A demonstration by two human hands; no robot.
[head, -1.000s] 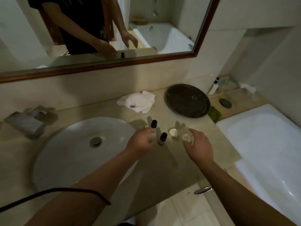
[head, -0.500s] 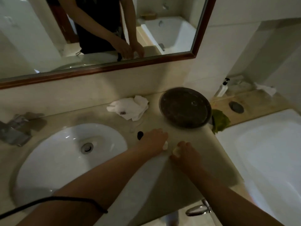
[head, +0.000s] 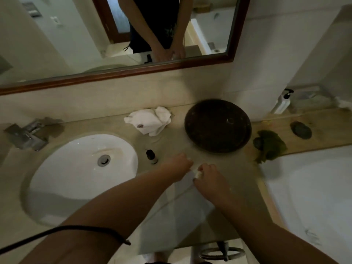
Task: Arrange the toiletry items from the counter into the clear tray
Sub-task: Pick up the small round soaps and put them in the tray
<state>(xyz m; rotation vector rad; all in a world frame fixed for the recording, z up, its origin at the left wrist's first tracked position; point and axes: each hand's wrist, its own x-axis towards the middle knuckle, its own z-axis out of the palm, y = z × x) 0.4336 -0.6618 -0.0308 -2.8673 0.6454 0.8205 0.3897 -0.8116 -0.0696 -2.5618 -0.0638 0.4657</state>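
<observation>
your hands meet over the counter (head: 219,168), just in front of the dark round tray (head: 218,125). between them sits a small pale item (head: 197,173), perhaps a soap or a cap; the frame is too blurred to say which. your right hand (head: 208,177) is curled around it with the fingers closed. your left hand (head: 181,164) is also closed at the fingertips, touching the same spot, but you cannot tell whether it grips the pale item or something else under the knuckles.

the clear tray itself is not plainly visible; it may lie under your hands, hidden by them and by its own transparency. one small dark-capped bottle (head: 151,156) stands upright on the counter just left of your left hand, between it and the sink (head: 82,168). a crumpled white cloth (head: 150,120) lies further back by the wall.

you seem to be mid-step, setting the pale item down or adjusting it. next, free one hand, most likely the left, and reach for the bottle, keeping it upright as you lift it over.
</observation>
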